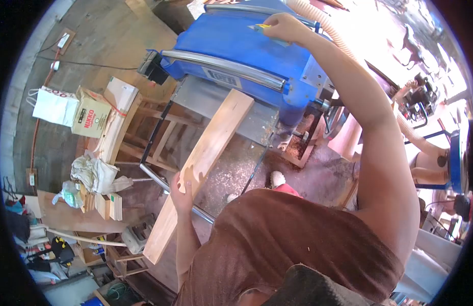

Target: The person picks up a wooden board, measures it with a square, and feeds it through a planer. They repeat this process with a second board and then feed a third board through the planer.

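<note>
A long pale wooden board [216,148] slants from the metal bed of a blue planer [246,41] down toward my left side, crossing a roller bar. My left hand [181,195] grips the board's left edge about midway along, thumb over the top face. Stretched forward, my right hand [282,28] is closed above the planer's blue top cover. A small yellow item [264,25] pokes out from its fingers; its kind is too small to make out. The board's far end rests on the metal bed [201,99], in front of the machine's opening.
To the left stand stacked boards [119,97], a cardboard box [91,115], a white bag [55,106] and cloths [94,173]. A ribbed hose [323,23] runs behind the planer. Wood shavings [295,148] lie in a box by its right side.
</note>
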Available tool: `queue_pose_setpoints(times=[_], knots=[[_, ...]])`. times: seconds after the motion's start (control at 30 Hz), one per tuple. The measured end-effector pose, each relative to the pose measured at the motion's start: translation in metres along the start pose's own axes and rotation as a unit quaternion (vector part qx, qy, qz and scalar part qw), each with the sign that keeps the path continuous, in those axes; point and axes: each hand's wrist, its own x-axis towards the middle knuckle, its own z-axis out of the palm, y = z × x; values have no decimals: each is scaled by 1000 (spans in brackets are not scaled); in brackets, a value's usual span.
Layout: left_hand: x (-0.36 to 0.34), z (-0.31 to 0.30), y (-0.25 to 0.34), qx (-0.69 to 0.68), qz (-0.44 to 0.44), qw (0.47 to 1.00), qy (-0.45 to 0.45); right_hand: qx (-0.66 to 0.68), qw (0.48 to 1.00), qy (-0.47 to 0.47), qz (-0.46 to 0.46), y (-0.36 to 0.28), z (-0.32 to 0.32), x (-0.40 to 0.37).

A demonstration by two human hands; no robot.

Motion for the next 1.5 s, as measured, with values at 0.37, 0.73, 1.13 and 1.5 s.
queue_pose_setpoints(times=[0.37,0.73,1.13,1.5], knots=[[54,21,214,-593,41,794,-123,74,945,87,-308,-153,140,-197],[44,-19,188,-569,-76,800,-172,-201,886,138,-394,-151,72,-195],[6,-55,133,-529,-132,805,-237,55,962,-246,-105,-111,178,-249],[10,20,97,-606,39,780,-151,423,735,-525,68,-78,259,-232]])
